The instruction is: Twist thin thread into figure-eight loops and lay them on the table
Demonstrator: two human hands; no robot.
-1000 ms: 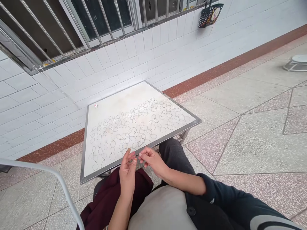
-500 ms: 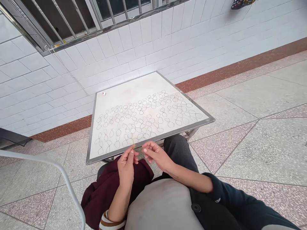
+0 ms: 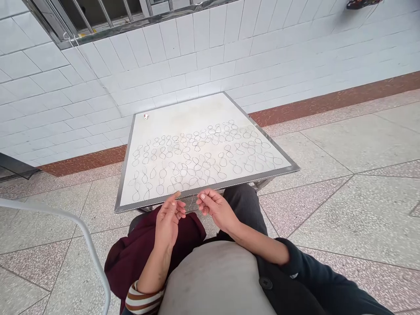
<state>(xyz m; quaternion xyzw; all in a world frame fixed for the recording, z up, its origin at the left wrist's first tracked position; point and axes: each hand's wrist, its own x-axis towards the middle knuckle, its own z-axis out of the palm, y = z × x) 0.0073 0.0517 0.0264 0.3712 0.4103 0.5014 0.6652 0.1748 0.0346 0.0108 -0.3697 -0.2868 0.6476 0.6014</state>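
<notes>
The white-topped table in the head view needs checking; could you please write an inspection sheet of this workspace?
Surface: white-topped table, grey edging, beside the tiled wall.
Job's things: many thin dark loops, some like figure eights; material unclear.
Clutter: one small red-and-white item near the far left corner.
Grip: left hand and right hand bare, apart, at the near edge; whether either holds a strand is unclear.
Cables: thin pale line, possibly a cord, down the wall below the window.
Surroundings: barred window, speckled floor.

Hands wider apart, hanging bag mostly out of view
</notes>
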